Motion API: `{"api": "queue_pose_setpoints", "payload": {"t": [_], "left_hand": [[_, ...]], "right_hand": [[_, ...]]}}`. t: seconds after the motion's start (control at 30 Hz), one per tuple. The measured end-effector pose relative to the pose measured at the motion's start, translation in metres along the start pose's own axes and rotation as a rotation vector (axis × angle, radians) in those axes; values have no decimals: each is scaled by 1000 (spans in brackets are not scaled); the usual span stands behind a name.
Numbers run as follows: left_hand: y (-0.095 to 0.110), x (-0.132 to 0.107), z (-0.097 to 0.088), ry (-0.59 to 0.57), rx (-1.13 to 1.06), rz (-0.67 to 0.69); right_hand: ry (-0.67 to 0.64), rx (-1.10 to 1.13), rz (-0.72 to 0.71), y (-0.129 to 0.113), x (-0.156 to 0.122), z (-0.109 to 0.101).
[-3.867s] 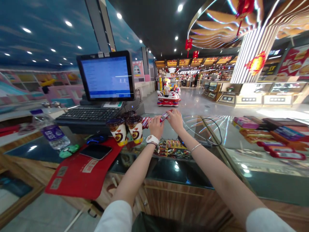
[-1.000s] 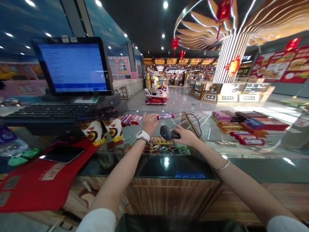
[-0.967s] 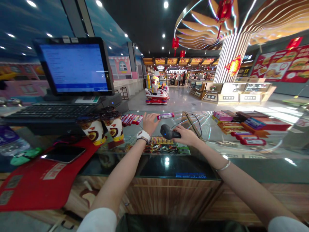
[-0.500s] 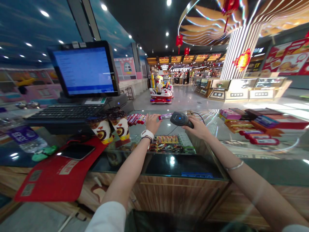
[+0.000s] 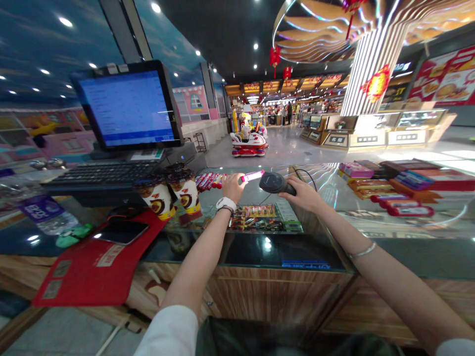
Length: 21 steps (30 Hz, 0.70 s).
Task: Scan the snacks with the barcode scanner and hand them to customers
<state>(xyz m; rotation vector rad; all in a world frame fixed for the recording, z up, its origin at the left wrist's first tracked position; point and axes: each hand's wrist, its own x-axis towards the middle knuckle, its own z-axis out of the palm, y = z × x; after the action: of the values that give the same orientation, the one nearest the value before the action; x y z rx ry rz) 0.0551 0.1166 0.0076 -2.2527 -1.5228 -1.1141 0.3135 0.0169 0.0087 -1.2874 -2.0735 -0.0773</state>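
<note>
The candy bar point(image 5: 251, 176) is pink, the barcode scanner point(image 5: 276, 183) black, the counter mat point(image 5: 74, 277) red.

Head-worn view, forward and down

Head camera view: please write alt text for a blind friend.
A person's right hand points a black handheld barcode scanner at a pink-wrapped snack bar in the left hand, above a glass shop counter beside a checkout screen.

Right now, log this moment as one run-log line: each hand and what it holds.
left hand: pink-wrapped bar | right hand: barcode scanner, aimed at bar | over: glass counter
</note>
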Motion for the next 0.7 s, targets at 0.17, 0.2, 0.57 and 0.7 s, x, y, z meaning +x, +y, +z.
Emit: {"api": "queue_pose_setpoints", "payload": {"t": [0.17,0.2,0.57,0.7], "left_hand": [[-1,0,0,13,-15,8],[-1,0,0,16,-20,10],[3,1,-2,27,-39,13],[7,1,-6,66,-60,11]], "right_hand": [[-23,-23,11,-1,0,-1],[-23,-25,8,-1,0,-1],[-68,-106,49,-4,-1,-1],[-91,-119,68,0,-2,3]]}}
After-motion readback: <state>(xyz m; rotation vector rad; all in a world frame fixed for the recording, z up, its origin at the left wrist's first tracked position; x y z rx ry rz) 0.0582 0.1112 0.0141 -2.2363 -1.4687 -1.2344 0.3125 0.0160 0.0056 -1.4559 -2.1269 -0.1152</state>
